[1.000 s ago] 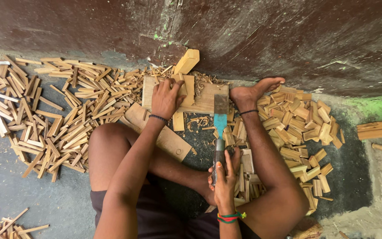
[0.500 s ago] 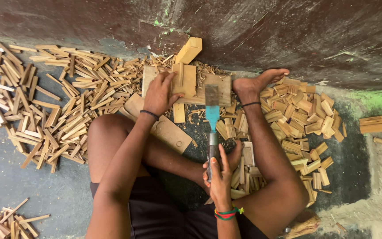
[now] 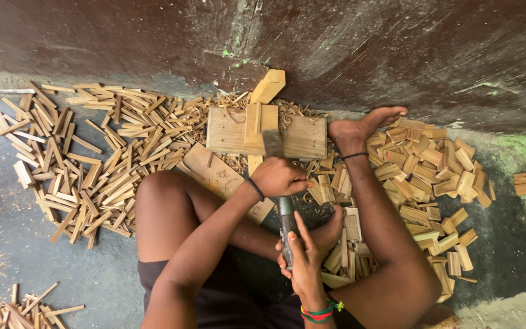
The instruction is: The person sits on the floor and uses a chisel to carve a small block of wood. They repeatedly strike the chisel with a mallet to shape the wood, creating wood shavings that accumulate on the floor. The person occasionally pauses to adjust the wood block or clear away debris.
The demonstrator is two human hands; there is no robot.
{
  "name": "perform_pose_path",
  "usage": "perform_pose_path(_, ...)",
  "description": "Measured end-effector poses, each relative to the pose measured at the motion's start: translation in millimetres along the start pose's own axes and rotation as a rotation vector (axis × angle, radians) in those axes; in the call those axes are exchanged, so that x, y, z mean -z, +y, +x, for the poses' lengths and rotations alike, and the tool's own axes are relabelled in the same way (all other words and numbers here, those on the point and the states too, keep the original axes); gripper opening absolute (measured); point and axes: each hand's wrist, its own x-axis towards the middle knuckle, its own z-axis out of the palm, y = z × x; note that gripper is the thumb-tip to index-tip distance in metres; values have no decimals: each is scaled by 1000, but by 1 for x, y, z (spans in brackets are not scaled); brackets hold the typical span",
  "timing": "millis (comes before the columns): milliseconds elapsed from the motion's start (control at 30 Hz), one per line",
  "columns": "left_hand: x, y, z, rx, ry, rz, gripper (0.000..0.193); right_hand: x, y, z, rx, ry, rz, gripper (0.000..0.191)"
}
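Observation:
I sit on the floor with a flat wooden block [image 3: 302, 137] in front of my legs. A narrow light wood strip [image 3: 252, 120] lies on the block. My right hand [image 3: 304, 259] grips the grey handle of a flat-bladed chopping tool [image 3: 285, 222]. Its blurred blade [image 3: 272, 143] is over the block, just right of the strip. My left hand [image 3: 278, 176] is curled into a fist below the block's near edge, above the tool's handle; nothing shows in it. My right foot [image 3: 360, 128] rests against the block's right end.
Heaps of split wood strips [image 3: 98, 158] cover the floor to the left. Short cut blocks [image 3: 427, 176] pile up on the right. A longer board [image 3: 220, 176] lies by my left knee. A dark wall [image 3: 336, 42] runs behind the block, and shavings lie around it.
My left hand has left the strip on the block and drawn back toward me into a fist. The tool's blade has moved up over the block.

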Motion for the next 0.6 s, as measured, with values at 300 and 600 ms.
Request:
perform_pose_path(300, -3, -14, -14, 82, 4, 22, 32, 0, 0, 4, -19, -7, -130, 60)
perform_pose_path(600, -3, -27, -17, 118, -31, -4, 44, -16, -3, -1, -86, 5, -237, 64)
